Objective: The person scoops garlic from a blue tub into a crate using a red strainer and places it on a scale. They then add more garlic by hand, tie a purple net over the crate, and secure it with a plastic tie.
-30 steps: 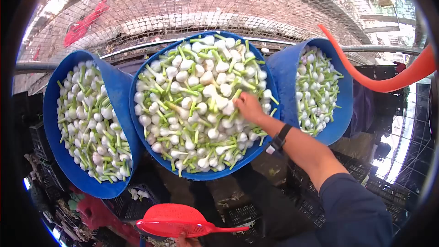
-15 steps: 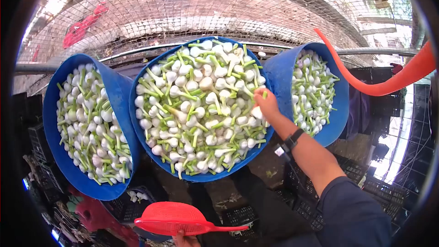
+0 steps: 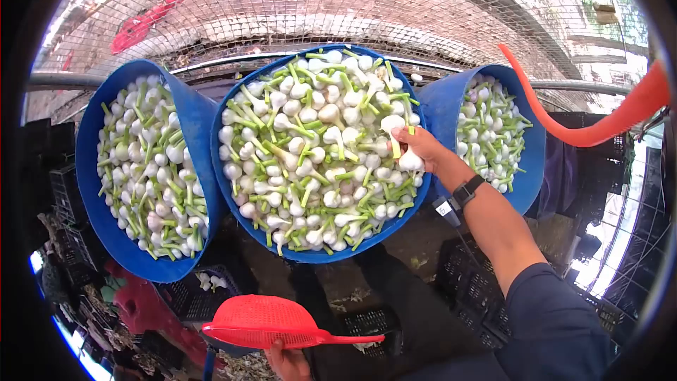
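Observation:
My right hand (image 3: 425,147) is closed around garlic bulbs (image 3: 410,161) with cut green stems, just above the right side of the middle blue tub (image 3: 321,257). Loose garlic (image 3: 282,162) fills that tub close to its rim. At the bottom, the fingers of my left hand (image 3: 288,363) grip a red plastic colander (image 3: 264,316) from below. The colander is tilted, its handle pointing right, and its inside is hidden from me. A dark watch (image 3: 467,190) sits on my right wrist.
A left blue tub (image 3: 192,116) and a right blue tub (image 3: 441,109) also hold garlic. Wire mesh (image 3: 317,0) rises behind. Black crates (image 3: 479,275) stand below on the right. A curved orange-red object (image 3: 585,134) juts in from the right.
My right hand has lifted garlic at the tub's right side, and more of a bulb now shows in its fingers. The colander stays in my left hand. The view has shifted slightly.

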A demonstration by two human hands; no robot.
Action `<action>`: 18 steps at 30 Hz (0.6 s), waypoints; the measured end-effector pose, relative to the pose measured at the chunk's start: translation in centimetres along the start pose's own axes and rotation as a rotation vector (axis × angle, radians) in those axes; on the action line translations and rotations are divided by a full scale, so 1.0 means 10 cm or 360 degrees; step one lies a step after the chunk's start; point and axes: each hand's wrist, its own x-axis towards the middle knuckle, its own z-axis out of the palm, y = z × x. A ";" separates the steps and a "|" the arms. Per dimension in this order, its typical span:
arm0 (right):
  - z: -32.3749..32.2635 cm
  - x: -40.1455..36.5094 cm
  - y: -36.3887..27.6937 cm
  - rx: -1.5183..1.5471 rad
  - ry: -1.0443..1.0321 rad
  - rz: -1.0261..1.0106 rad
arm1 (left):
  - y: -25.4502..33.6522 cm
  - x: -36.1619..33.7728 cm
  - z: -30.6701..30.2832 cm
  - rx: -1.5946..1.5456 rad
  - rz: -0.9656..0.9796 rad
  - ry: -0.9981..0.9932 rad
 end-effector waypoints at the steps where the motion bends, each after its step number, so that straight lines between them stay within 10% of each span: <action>1: -0.04 -0.05 -0.01 -0.0009 -0.0026 -0.0033 | -0.01 -0.05 0.02 -0.0012 0.0054 -0.0015; 13: 0.02 -0.50 0.33 -0.0553 -0.0024 0.0183 | -0.33 -0.65 0.07 -0.0314 0.0236 0.0016; 15: 0.06 -0.54 0.50 -0.1415 -0.0195 -0.0432 | -0.38 -0.64 -0.02 -0.0301 0.0216 -0.0003; 18: 0.13 -0.47 0.95 -0.2145 -0.0365 -0.0462 | -0.44 -0.53 -0.24 -0.0316 0.0012 0.0131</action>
